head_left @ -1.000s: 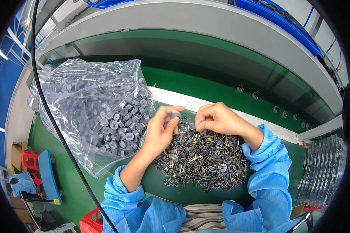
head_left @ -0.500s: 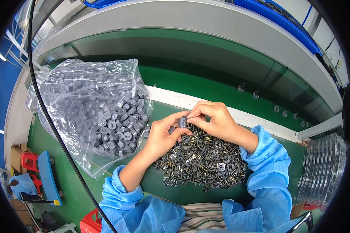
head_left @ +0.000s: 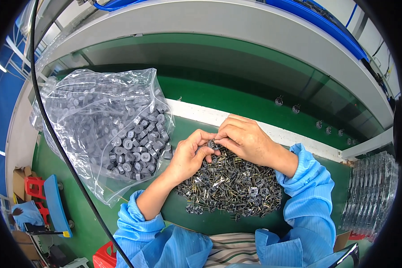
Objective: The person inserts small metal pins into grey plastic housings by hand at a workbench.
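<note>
My left hand (head_left: 188,155) is closed, its thumb and fingers pinching a small grey round plastic cap (head_left: 213,145). My right hand (head_left: 244,138) meets it there, thumb and forefinger pressed together at the top of the same cap. Fingers cover most of it, and any second piece between them is too small to make out. Both hands hover over the far left part of a heap of small black parts with brass-coloured pins (head_left: 232,187). Left of my left hand lies a clear plastic bag (head_left: 89,94) full of grey round caps (head_left: 134,149), its mouth toward me.
A white strip (head_left: 196,112) crosses the green table behind my hands. Several small parts (head_left: 295,108) stand beyond it at the right. Stacked clear plastic trays (head_left: 370,196) are at the right edge. A black cable (head_left: 60,145) hangs across the left side, in front of the bag.
My fingertips have closed in tighter round the grey cap. It has turned and shows less of its face. My right hand has shifted slightly down; bag and heap stay put.
</note>
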### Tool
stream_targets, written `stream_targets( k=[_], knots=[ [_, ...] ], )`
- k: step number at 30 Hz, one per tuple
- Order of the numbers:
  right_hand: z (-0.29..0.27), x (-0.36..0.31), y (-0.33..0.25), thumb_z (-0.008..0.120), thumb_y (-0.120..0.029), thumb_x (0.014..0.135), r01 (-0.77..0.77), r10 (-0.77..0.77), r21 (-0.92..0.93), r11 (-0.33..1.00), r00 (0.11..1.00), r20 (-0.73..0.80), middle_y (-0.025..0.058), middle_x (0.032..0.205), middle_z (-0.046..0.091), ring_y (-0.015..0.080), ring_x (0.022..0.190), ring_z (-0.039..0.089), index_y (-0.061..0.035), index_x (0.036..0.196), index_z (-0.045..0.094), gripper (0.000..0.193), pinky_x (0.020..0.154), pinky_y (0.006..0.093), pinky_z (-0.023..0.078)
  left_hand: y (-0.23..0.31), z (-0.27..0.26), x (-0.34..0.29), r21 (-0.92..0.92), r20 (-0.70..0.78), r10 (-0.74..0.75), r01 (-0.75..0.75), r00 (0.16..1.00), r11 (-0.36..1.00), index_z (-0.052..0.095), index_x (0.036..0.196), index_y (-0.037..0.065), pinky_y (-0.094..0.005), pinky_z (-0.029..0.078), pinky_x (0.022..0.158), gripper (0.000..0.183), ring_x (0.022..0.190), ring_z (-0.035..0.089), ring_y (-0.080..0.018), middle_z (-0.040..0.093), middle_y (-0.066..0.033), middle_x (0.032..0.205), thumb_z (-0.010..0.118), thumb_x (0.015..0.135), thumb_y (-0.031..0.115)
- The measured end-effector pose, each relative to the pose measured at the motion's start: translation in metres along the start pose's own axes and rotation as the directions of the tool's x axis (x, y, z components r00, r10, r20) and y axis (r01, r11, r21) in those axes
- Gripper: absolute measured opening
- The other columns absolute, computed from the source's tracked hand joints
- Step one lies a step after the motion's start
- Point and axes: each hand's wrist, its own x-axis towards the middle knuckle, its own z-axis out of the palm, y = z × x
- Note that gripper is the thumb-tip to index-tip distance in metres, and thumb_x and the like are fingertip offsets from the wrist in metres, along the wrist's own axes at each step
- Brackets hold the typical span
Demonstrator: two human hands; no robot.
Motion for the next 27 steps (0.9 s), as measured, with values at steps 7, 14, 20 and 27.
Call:
stream_targets(
  k=[7,14,20,27],
  knots=[
    [0.003,-0.003,-0.004,0.074,-0.005,0.081,0.016,-0.015,-0.073,0.997,1.000,0.011,0.0115,0.085,0.059,0.0307,0.081,0.061,0.0000,0.085,0.061,0.015,0.070,0.0405,0.051,0.000,0.001,0.000,0.077,-0.028,0.018,-0.016,0.999,0.997,0.046,0.119,-0.002,-0.0259,0.054,0.065,0.028,0.074,0.068,-0.0118,0.073,-0.0140,0.099,0.053,0.094,-0.011],
    [0.000,-0.001,0.009,0.071,-0.004,0.085,-0.155,0.153,0.124,0.980,0.988,0.029,0.0119,0.089,0.066,0.0290,0.089,0.068,-0.0010,0.091,0.066,0.008,0.075,0.0373,0.055,-0.004,0.002,-0.001,0.094,-0.130,0.023,-0.011,0.991,0.996,0.043,0.112,0.001,-0.0239,0.049,0.060,0.021,0.066,0.062,-0.0098,0.072,-0.0113,0.092,0.056,0.097,-0.004],
    [-0.042,-0.023,0.114,0.064,0.004,0.083,-0.323,0.252,-0.611,0.723,0.946,-0.203,0.0175,0.089,0.065,0.0383,0.094,0.063,0.0048,0.088,0.067,0.006,0.082,0.0441,0.053,-0.001,-0.018,0.004,-0.496,-0.133,-0.142,0.058,0.981,0.866,0.051,0.107,0.009,-0.0193,0.037,0.060,0.009,0.069,0.050,-0.0070,0.062,-0.0058,0.091,0.056,0.102,0.005],
    [-0.035,-0.012,0.095,0.071,0.002,0.072,-0.287,0.232,-0.654,0.700,0.958,-0.172,0.0172,0.093,0.067,0.0362,0.095,0.064,-0.0009,0.088,0.070,0.015,0.082,0.0445,0.053,-0.009,-0.021,0.001,-0.621,-0.266,-0.101,-0.090,0.959,0.779,0.049,0.119,0.005,-0.0299,0.048,0.091,0.029,0.097,0.059,-0.0153,0.057,-0.0045,0.106,0.059,0.094,-0.007]
  ],
)
